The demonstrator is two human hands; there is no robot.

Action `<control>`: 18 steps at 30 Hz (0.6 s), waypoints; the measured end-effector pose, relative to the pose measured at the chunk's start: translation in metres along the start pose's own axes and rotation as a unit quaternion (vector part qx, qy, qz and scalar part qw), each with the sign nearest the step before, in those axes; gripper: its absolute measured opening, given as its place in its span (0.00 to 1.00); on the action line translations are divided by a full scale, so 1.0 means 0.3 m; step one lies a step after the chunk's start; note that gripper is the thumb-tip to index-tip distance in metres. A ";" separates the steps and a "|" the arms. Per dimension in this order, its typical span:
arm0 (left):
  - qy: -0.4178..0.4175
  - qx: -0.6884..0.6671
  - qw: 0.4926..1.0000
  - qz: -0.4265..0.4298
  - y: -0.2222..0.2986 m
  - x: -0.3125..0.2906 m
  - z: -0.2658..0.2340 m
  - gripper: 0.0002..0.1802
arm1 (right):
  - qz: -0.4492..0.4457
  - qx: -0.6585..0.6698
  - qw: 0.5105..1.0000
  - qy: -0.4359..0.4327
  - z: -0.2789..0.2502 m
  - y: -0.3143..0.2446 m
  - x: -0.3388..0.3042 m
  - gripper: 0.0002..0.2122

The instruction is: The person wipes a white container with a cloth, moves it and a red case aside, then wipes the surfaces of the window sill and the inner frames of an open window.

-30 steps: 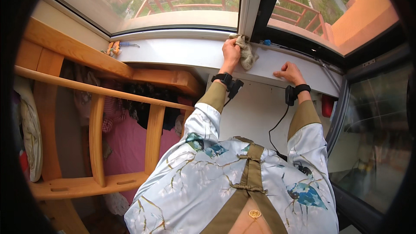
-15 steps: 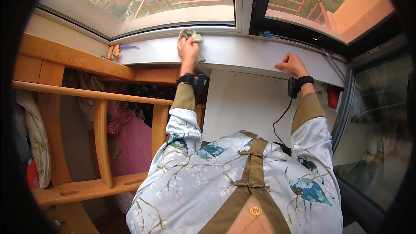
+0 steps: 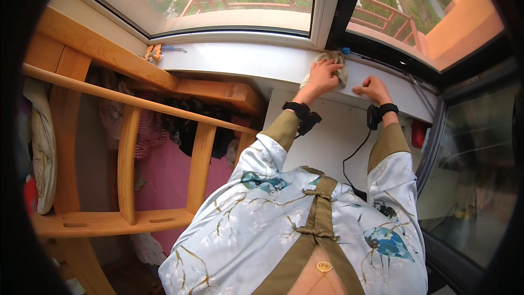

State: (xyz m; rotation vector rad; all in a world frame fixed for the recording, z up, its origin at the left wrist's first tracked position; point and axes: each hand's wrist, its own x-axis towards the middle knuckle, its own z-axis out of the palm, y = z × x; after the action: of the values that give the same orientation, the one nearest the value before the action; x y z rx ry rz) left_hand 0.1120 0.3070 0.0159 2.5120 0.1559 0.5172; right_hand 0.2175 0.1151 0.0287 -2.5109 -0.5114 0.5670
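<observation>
Hands: two, left hand [image 3: 322, 80] and right hand [image 3: 374, 88].
Straps [image 3: 388, 108]: two, black, one per wrist.
Cloth [image 3: 331, 55]: one, grey-beige, bunched on the sill [image 3: 234, 57].
Slats [image 3: 127, 164]: three upright in sight, one partly behind the left sleeve [image 3: 267, 155].
Tool [image 3: 173, 48]: one, blue, far left of sill, beside orange pieces [image 3: 154, 53].
Cloth position: under left hand, showing past its fingertips; blue bit [image 3: 345, 51] just beyond.
Left grip: palm down, fingers partly bent over cloth, keeping hold of it.
Right grip: half curled, just right of cloth, thumb toward it; palm hidden, cannot tell whether it holds anything.
Bunk [image 3: 109, 222]: behind slats, pink sheet [image 3: 164, 180], dark fabric [image 3: 188, 125].
</observation>
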 end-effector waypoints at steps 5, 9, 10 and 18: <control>0.083 -0.212 0.973 -0.043 -0.271 -0.006 -0.191 0.23 | -0.026 -0.006 0.999 0.020 0.026 -0.028 -0.010 0.22; -0.013 0.076 0.980 -0.183 -0.407 -0.104 -0.265 0.29 | -0.010 0.007 1.000 0.018 0.011 0.024 0.014 0.22; -0.015 0.120 0.980 -0.157 -0.424 -0.138 -0.266 0.30 | -0.030 0.003 0.999 0.020 0.008 0.029 0.015 0.20; -0.026 0.167 0.976 -0.138 -0.451 -0.173 -0.275 0.34 | -0.094 0.283 0.955 0.004 -0.004 -0.036 -0.007 0.12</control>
State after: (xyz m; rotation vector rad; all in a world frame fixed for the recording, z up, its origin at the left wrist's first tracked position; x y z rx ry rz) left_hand 0.0317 0.4505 -0.0125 2.7617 0.6078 0.3320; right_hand 0.2137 0.1222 0.0362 -1.8983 -0.4932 0.5385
